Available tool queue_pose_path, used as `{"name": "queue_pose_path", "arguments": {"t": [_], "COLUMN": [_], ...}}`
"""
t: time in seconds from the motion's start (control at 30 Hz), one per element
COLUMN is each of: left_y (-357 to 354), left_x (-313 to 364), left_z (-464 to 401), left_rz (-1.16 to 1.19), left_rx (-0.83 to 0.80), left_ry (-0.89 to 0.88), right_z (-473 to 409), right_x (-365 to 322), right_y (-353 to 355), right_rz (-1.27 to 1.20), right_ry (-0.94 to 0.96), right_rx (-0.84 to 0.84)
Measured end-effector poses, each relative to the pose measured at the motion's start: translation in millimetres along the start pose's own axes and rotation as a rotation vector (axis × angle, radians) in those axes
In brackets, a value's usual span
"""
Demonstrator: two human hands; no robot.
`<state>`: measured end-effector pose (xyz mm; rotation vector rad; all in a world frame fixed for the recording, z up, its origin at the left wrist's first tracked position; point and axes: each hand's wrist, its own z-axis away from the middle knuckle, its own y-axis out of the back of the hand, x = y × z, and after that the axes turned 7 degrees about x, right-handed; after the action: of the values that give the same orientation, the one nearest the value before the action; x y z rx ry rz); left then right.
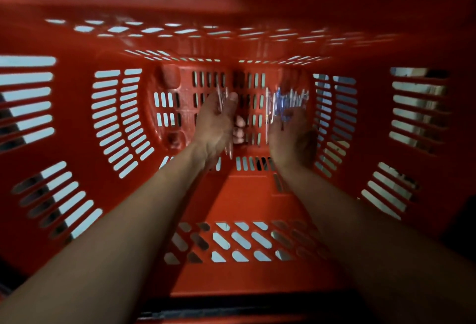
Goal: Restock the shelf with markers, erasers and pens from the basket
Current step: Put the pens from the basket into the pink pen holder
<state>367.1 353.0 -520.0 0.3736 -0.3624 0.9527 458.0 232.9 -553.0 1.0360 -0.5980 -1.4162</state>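
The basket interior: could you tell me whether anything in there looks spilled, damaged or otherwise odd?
Nothing stands out. The red basket looks intact; its slotted walls and floor show no breaks. The left hand grips a few clear pens and the right hand holds a bunch of pens. The picture is motion-blurred.

You are looking into a dim red basket [77, 122]; the only bright light comes through its wall slots from outside. Your forearms sit in shadow. Motion blur smears the far rim, both hands and the pens [288, 99], which glint faintly. The wide lens bows the walls outward at the edges.
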Motion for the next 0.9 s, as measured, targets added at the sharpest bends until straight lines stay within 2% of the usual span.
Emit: {"name": "queue_pose_path", "arguments": {"t": [0.1, 0.27, 0.47, 0.6, 0.7, 0.77, 0.83, 0.9], "left_y": [0, -2, -2, -8, -12, -15, -19, -22], "left_x": [0, -1, -3, 2, 6, 7, 6, 6], "left_z": [3, 3, -2, 2, 6, 7, 8, 9], "left_rz": [-0.041, -0.051, -0.062, 0.023, 0.058, 0.086, 0.095, 0.096], "left_rx": [-0.001, -0.012, 0.020, 0.010, -0.010, -0.037, -0.040, -0.031], "left_ry": [-0.033, 0.011, 0.028, 0.068, 0.068, 0.061, 0.057, 0.050], "right_z": [-12, -25, -27, -15, -9, -6, 1, 7], "right_x": [-2, -10, -14, -12, -21, -31, -39, -41], "right_y": [-3, -4, 5, 18, 25, 24, 23, 24], "right_rz": [-0.031, 0.045, 0.053, 0.081, -0.024, -0.148, -0.300, -0.355], "right_ry": [0.010, 0.177, 0.118, 0.184, 0.219, 0.249, 0.218, 0.219], "right_rx": [-0.011, -0.001, 0.038, 0.068, 0.112, 0.041, -0.100, -0.161]}}
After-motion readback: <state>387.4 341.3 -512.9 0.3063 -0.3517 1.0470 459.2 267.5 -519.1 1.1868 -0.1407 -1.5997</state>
